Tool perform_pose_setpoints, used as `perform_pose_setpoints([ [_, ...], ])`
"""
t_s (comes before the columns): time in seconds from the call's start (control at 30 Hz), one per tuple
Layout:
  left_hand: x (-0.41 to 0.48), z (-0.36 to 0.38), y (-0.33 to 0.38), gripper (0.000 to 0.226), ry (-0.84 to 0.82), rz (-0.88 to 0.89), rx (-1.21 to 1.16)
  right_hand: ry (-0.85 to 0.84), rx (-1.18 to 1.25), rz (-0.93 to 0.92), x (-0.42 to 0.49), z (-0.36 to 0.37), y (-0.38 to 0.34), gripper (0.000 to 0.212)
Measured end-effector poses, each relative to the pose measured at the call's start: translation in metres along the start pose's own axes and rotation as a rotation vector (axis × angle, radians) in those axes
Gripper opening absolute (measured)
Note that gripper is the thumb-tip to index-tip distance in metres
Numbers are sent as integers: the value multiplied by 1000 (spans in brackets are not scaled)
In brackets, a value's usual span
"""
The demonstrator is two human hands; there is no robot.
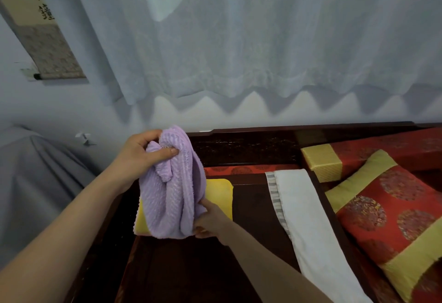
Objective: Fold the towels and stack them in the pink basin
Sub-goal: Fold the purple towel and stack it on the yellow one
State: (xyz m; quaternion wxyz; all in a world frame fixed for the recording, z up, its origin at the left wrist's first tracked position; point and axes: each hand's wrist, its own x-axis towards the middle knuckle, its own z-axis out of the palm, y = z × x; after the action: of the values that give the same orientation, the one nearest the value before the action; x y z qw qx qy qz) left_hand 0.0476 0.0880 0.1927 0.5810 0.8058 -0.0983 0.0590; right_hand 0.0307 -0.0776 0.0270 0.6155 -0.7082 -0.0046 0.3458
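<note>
Pinched in the left hand [141, 152], thumb across its bunched top, a lilac ribbed terry towel [171, 190] hangs crumpled in the air. Lower down, the right hand [209, 221] grips its dangling edge between fingers and thumb. Behind it a folded yellow towel [221, 197] lies on the dark wooden bench [248, 214], beside a long white cloth [308, 226] and a red-and-gold brocade cushion [392, 221].

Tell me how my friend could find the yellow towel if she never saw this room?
Look at the dark wooden bench under the white curtain. On its left part, behind the bunched purple towel that both hands hold up, lies the yellow towel. It is flat and plain bright yellow, unlike the long white towel to its right.
</note>
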Motion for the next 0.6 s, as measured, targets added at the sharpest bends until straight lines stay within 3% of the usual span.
perform_pose_setpoints([
  [0.07, 2, -2, -6, 15, 6, -12, 29, 90, -354, -176, 5, -3, 2, 22],
  [0.13, 4, -5, -11, 18, 28, -31, 65, 151, -638, -337, 9, -9, 6, 28],
  [0.2, 4, -8, -14, 16, 40, -37, 105, 180, -709, -422, 1, -16, -1, 21],
  [0.27, 4, -17, -19, 14, 48, -40, 139, 275, -510, -475, -12, -29, -11, 15],
  [0.37, -2, -29, -31, 23, 80, -107, 100, 504, 131, -610, -49, -57, -27, 19],
  [0.47, -11, -28, -45, 24, 110, -161, 32, 421, 84, -690, -77, -74, -27, 23],
  [0.53, -14, -20, -53, 15, 171, -163, 38, 502, 225, -709, -85, -87, -23, 23],
  [0.6, -16, -11, -57, 11, 256, -128, 68, 572, 198, -667, -87, -99, -14, 22],
])
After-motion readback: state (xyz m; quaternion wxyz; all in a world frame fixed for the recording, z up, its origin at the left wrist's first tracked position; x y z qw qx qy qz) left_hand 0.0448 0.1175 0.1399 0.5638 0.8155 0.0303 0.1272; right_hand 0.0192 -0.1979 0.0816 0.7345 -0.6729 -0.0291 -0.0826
